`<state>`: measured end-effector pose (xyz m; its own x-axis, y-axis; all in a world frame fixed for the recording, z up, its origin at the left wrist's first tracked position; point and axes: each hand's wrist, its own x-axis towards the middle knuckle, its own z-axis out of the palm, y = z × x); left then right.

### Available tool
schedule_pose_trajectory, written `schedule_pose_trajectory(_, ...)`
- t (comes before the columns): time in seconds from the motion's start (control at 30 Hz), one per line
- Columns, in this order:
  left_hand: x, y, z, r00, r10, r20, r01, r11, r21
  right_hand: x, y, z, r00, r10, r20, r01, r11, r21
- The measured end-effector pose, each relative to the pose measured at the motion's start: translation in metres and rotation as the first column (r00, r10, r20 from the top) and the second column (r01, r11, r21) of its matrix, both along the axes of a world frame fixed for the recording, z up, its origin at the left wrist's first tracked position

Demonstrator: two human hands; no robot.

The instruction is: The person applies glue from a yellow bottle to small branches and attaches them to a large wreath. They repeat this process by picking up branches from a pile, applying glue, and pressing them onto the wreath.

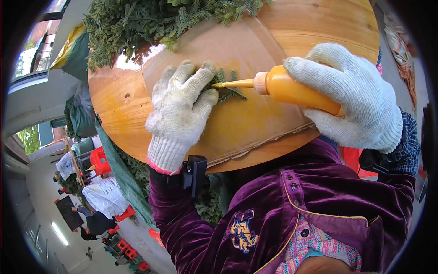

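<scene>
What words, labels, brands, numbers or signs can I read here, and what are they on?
No text can be read here.
Bottle: no lettering visible on the side shown.
Cardboard: yellow smears, no lettering visible.
Emblem on the jacket: stitched figure, no readable letters.
White sack in the background: faint marks, too small and blurred to read.

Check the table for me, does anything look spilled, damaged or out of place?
Yes: the cardboard sheet carries yellow smears, close in colour to the squeeze bottle, which suggests drips, and its near edge looks ragged. Whether the smears are wet, I can't tell.
</scene>
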<state>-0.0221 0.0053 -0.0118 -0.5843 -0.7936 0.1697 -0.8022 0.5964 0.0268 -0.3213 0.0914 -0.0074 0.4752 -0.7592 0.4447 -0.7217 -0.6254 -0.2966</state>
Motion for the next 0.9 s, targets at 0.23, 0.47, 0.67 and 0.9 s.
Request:
schedule_pose_trajectory(0.23, 0.012, 0.006, -0.036, 0.968, 0.036, -0.25, -0.048, 0.998, -0.044, 0.004, 0.006, 0.008, 0.997, -0.049, -0.062, 0.048, 0.999, -0.023)
schedule_pose_trajectory(0.47, 0.004, 0.018, -0.038, 0.952, 0.174, -0.251, -0.187, 0.982, -0.028, 0.005, 0.011, 0.006, 0.994, -0.088, -0.07, 0.089, 0.996, 0.001)
schedule_pose_trajectory(0.67, 0.009, 0.015, -0.041, 0.961, 0.151, -0.232, -0.175, 0.981, -0.087, 0.003, 0.013, 0.002, 0.996, -0.08, -0.039, 0.08, 0.997, -0.016)
schedule_pose_trajectory(0.9, 0.007, 0.017, -0.031, 0.967, 0.188, -0.171, -0.197, 0.98, -0.038, 0.004, 0.013, -0.007, 0.997, -0.075, 0.0, 0.075, 0.996, 0.044)
